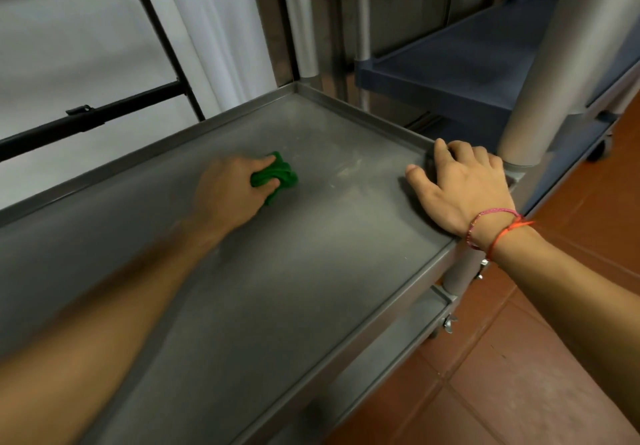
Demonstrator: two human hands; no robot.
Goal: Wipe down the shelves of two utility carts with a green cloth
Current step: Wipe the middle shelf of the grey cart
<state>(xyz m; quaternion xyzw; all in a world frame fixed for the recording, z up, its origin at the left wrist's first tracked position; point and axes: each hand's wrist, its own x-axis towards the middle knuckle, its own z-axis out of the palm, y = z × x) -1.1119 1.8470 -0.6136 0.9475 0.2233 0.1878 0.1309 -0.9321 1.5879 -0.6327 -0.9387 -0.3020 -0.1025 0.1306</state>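
— Where is the cloth?
— Bunched at the middle of the grey shelf, under the left hand. That grip is clamped round it.
— And the right hand?
— Flat on the shelf's right corner, grip apart, fingers spread, holding nothing. A blue cart stands just beyond the shelf.

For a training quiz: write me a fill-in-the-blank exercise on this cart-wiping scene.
1. The left hand grips a ___ cloth.
2. The right hand, with thread bracelets round its ___, rests on a corner of the grey shelf.
3. The other cart's shelf beyond it is coloured ___.
Missing words: green; wrist; blue.
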